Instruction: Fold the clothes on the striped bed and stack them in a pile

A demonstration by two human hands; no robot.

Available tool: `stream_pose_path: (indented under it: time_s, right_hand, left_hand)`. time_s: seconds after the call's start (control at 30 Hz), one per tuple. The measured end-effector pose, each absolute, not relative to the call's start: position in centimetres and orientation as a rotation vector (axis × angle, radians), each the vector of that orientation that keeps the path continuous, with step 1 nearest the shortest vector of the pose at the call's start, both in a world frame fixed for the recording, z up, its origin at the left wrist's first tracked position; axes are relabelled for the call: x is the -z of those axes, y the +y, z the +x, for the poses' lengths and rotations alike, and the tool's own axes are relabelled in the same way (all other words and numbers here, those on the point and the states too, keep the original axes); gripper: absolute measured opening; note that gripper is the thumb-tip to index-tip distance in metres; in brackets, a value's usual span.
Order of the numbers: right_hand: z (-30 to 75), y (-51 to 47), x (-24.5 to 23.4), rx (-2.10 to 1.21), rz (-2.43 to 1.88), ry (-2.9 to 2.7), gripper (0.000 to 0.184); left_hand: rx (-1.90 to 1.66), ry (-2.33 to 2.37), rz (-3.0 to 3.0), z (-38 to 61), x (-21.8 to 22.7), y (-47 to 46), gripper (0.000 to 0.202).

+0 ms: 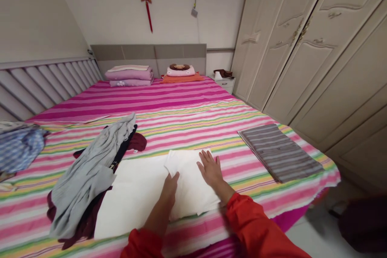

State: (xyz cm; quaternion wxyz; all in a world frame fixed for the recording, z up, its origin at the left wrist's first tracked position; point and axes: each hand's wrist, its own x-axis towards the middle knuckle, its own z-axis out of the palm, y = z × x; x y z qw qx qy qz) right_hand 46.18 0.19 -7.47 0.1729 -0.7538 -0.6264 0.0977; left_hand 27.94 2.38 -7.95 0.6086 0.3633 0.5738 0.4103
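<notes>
A white garment (133,193) lies spread on the striped bedsheet, its right part doubled over in a smaller layer; its exact kind I cannot tell. My left hand (169,190) is at the edge of that folded layer, thumb on top and fingers curled, pinching the cloth. Flat on the right side of the fold rests my right hand (211,169), fingers spread, pressing on the fabric. Left of the white garment is a loose heap of clothes with a grey garment (90,173) on top. Dark red cloth (137,142) sticks out from beneath it.
A folded grey striped cloth (281,151) lies near the bed's right edge. Blue checked clothing (21,147) is bunched at the far left. Folded purple bedding (130,74) and a pink pillow (180,71) sit by the headboard. Wardrobe doors (302,56) stand along the right.
</notes>
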Motion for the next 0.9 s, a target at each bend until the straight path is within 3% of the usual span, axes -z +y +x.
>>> stream_pose_path:
  time_s: [0.17, 0.33, 0.43, 0.5, 0.63, 0.9]
  right_hand:
    - [49.4, 1.4, 7.6, -0.374, -2.221, -1.717, 0.051]
    - [49.3, 0.2, 6.6, -0.383, -2.318, -1.573, 0.054]
    - [46.7, -2.6, 7.4, -0.163, -2.216, -1.606, 0.055]
    - [44.9, -4.9, 8.8, -0.039, -2.093, -1.706, 0.055]
    - [44.1, -8.8, 11.6, -0.045, -2.059, -1.824, 0.055]
    - [47.2, -14.2, 12.9, -0.137, -1.938, -1.897, 0.057]
  left_hand:
    - [-0.906, 1.413, 0.999, 27.5, 7.6, 3.0, 0.035]
    - [-0.985, 1.619, 1.187, 25.2, 6.1, 3.0, 0.069]
    - [-1.058, 1.503, 1.630, 26.0, 5.0, 2.2, 0.052]
    - [-0.915, 1.212, 1.887, 28.3, 4.7, 1.2, 0.043]
    - [-0.560, 0.750, 2.148, 34.3, 6.0, -0.1, 0.043]
    - [-0.422, 0.729, 2.304, 39.3, 8.9, 4.5, 0.046]
